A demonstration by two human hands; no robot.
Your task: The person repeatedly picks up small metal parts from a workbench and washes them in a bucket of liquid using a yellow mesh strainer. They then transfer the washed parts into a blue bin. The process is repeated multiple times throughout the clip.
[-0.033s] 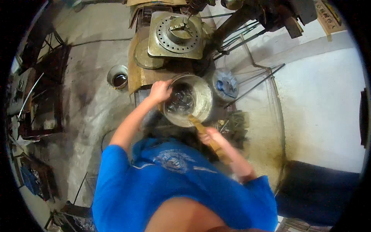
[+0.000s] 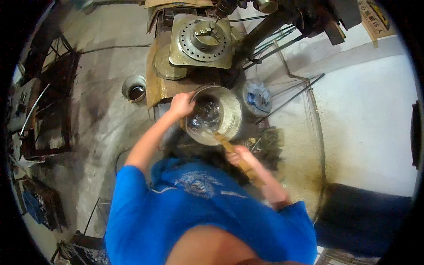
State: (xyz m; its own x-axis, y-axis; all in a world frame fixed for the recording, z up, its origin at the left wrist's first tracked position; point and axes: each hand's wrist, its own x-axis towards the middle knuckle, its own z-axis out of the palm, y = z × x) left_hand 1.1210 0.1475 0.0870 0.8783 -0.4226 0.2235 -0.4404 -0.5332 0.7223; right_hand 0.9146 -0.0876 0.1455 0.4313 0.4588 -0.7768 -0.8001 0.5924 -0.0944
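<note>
A round metal bucket [image 2: 232, 112] stands in front of me, with dark, wet-looking contents [image 2: 205, 112] at its bottom; what they are is hard to make out. My left hand [image 2: 182, 105] is closed on the bucket's left rim. In my right hand [image 2: 239, 154] is a flat wooden stick [image 2: 224, 142], held with the fingers wrapped round it. The stick slants up and left over the bucket's near rim, its far end inside the bucket. Its lower end runs back along my right forearm.
Beyond the bucket is a square machine table bearing a round drilled plate [image 2: 190, 53] and a jawed chuck [image 2: 207, 37]. A small pail [image 2: 134, 81] with dark liquid sits left. Right of the bucket stands a plastic-covered container [image 2: 256, 98], near a long thin rod [image 2: 291, 98] and the wall.
The stick and my right hand have shifted very slightly left. The bucket sits a touch further left in the picture, with my left hand still on its rim.
</note>
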